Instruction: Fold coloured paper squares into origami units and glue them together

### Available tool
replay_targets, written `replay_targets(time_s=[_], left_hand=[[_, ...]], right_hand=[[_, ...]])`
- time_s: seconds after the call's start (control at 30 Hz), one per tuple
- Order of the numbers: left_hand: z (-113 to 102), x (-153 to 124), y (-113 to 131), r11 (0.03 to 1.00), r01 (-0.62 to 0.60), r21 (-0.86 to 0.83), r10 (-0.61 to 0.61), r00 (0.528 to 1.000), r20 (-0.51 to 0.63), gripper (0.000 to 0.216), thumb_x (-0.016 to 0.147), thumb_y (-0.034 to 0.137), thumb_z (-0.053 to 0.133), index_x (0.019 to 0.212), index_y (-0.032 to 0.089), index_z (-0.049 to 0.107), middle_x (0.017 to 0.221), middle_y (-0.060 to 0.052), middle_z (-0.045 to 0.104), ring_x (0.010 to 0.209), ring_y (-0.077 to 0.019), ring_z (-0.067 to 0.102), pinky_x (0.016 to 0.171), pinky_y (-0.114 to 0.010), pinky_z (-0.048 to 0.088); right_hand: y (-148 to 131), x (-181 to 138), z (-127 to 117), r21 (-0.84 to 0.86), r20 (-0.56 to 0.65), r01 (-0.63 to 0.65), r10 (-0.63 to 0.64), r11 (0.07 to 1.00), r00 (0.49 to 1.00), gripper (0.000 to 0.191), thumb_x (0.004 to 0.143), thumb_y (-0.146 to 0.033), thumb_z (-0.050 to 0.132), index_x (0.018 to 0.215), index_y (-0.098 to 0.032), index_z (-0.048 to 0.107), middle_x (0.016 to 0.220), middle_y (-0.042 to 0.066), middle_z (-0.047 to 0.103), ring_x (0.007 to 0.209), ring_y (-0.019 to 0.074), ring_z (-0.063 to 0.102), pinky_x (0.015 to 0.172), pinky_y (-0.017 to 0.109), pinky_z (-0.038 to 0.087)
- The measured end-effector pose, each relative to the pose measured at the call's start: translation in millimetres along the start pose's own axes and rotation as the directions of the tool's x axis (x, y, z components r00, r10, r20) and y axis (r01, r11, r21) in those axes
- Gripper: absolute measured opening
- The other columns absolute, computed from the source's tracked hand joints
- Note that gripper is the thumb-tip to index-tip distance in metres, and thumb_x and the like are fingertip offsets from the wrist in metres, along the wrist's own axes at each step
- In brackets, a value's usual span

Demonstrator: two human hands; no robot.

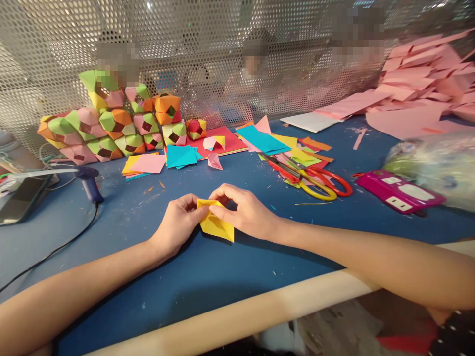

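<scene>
Head view: creased yellow paper (219,229), pinched two-handed.
Left hand (177,220) grips its left edge, right hand (245,210) its top; smooth blue tabletop (222,282) between it and rounded pale rim (260,312); faceted blocks (118,121) beyond it, left.

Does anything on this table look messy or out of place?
Mostly the pink paper heap at the far right: its pieces lie jumbled at odd angles, and a loose pink scrap lies apart on the blue tabletop. The folded yellow paper between the left hand and right hand shows no obvious damage.
</scene>
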State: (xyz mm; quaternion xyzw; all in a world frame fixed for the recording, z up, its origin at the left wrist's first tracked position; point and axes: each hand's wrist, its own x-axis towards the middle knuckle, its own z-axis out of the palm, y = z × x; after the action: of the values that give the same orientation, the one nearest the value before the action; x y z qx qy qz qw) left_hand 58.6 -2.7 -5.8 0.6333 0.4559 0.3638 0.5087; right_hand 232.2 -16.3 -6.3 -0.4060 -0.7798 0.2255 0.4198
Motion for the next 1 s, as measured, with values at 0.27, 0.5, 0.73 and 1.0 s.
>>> replay_targets(time_s=[0.27,0.5,0.73,1.0], left_hand=[[1,-2,3,0.973,-0.058,0.224,0.042,0.997,0.072,0.019,0.077,0.031,0.056,0.068,0.014,0.059,0.062,0.003,0.053,0.058,-0.0088,0.044,0.052,-0.020,0.034],[3,-6,6,0.953,-0.106,0.284,0.083,0.992,0.093,0.014,0.075,0.024,0.055,0.066,0.015,0.059,0.060,0.003,0.052,0.057,-0.0084,0.043,0.051,-0.018,0.033],[-2,3,-1,0.985,-0.089,0.147,0.104,0.990,-0.098,0.016,0.074,0.030,0.059,0.074,0.014,0.060,0.069,0.000,0.060,0.062,-0.0115,0.052,0.057,-0.022,0.041],[-2,8,-6,0.973,-0.080,0.218,0.092,0.995,-0.044,0.008,0.072,0.024,0.058,0.074,0.016,0.057,0.066,0.002,0.058,0.060,-0.0113,0.052,0.055,-0.021,0.041]], right_hand=[[4,1,2,-0.020,-0.063,0.159,-0.160,0.987,0.985,0.009,0.084,-0.017,0.057,0.077,-0.016,0.062,0.076,0.003,0.060,0.071,0.0124,0.057,0.067,0.025,0.046],[0,1,2,-0.109,-0.056,0.260,-0.267,0.959,0.962,0.012,0.087,-0.019,0.054,0.076,-0.016,0.058,0.075,0.003,0.058,0.071,0.0127,0.056,0.068,0.027,0.046],[12,4,-1,-0.159,-0.065,0.197,-0.209,0.967,0.976,0.007,0.085,-0.020,0.057,0.085,-0.015,0.061,0.079,0.004,0.059,0.072,0.0127,0.056,0.068,0.026,0.046],[23,6,3,-0.246,-0.071,0.241,-0.266,0.939,0.961,0.013,0.086,-0.017,0.055,0.075,-0.015,0.063,0.071,0.003,0.060,0.067,0.0125,0.055,0.063,0.026,0.043]])
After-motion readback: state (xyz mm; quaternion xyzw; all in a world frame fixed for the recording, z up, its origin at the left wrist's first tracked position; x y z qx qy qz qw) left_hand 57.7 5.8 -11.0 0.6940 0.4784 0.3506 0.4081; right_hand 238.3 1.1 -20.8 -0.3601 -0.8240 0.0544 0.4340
